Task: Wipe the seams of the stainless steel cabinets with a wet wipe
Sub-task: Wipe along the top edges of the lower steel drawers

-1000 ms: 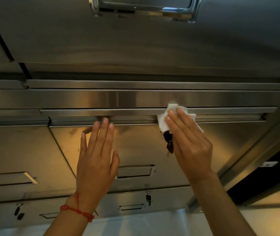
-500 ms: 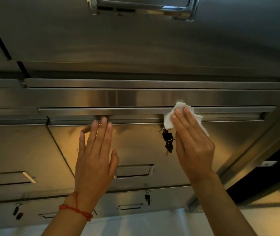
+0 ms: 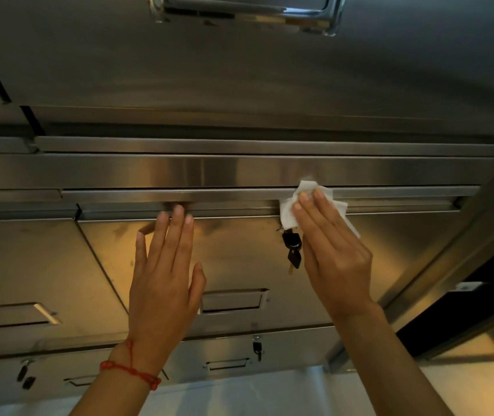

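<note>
Head view: right hand [image 3: 334, 256] presses a white wet wipe [image 3: 292, 211] with straight fingers onto the cabinet seam [image 3: 209, 193]; keys [image 3: 293, 250] hang just beside its thumb. Left hand [image 3: 164, 277] lies flat, fingers spread, on the steel door [image 3: 239, 259].

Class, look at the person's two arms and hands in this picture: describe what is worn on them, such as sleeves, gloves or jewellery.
Both forearms are bare, with no sleeves showing and no gloves. The left hand has a thin red cord bracelet around its wrist, knotted with a short loose end lying up the wrist. The right hand and its wrist carry nothing: no ring, watch or band is visible.
</note>
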Demonstrator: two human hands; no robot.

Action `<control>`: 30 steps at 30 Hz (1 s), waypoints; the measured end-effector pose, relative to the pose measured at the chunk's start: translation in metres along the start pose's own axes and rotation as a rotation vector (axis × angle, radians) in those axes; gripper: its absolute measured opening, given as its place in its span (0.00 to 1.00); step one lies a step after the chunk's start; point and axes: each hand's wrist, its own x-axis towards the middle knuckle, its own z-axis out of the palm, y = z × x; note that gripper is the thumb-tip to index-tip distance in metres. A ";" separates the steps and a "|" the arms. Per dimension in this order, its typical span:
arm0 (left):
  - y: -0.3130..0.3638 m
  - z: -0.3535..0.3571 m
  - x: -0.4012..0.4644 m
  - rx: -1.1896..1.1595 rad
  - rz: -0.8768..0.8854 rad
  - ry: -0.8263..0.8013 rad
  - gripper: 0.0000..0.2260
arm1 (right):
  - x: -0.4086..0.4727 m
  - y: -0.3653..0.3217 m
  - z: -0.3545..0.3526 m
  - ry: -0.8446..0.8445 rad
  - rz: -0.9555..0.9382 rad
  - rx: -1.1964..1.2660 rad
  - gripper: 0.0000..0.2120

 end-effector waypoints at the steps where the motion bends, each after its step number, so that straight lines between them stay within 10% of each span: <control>1: 0.000 0.000 0.000 0.002 0.000 0.001 0.26 | 0.000 0.002 -0.001 -0.013 -0.025 0.003 0.12; 30: 0.000 0.002 -0.001 0.010 0.011 0.010 0.27 | -0.013 0.024 -0.012 0.020 0.109 -0.081 0.14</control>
